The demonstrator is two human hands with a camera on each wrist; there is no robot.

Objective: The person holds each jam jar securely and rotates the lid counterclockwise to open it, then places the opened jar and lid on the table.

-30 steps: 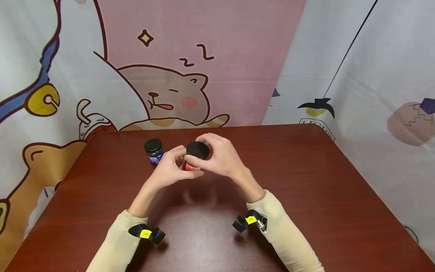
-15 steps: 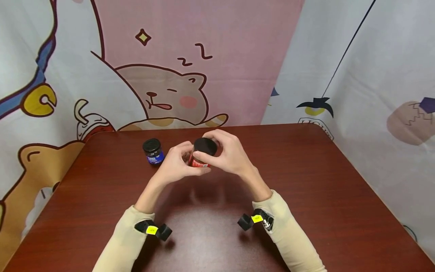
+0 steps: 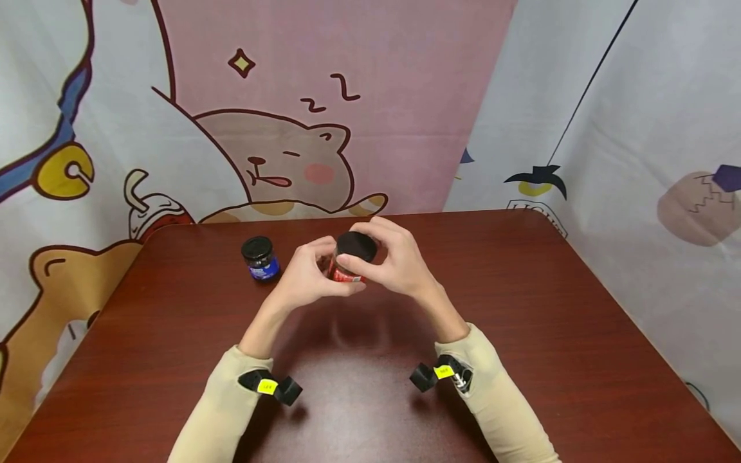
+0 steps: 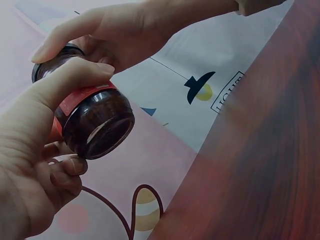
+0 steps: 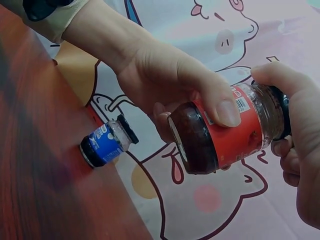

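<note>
A glass jar with a red label (image 5: 240, 125) and dark contents is held above the table between both hands. My left hand (image 3: 307, 273) grips the jar's body, its thumb across the label in the right wrist view. On the black lid (image 3: 356, 246), the thumb and fingers of my right hand (image 3: 396, 260) hold the rim. The lid sits on the jar's mouth; whether it is loose cannot be told. A second jar with a blue label (image 3: 263, 267) and black lid stands upright on the table, left of my left hand.
The brown wooden table (image 3: 492, 289) stretches out on all sides beneath the hands. Behind it hangs a cartoon-printed cloth (image 3: 417, 116). Each sleeve carries a black strapped wrist camera (image 3: 286, 390).
Both hands and the red-labelled jar have shifted right and slightly farther from me, away from the blue-labelled jar. The hold on jar and lid looks the same.
</note>
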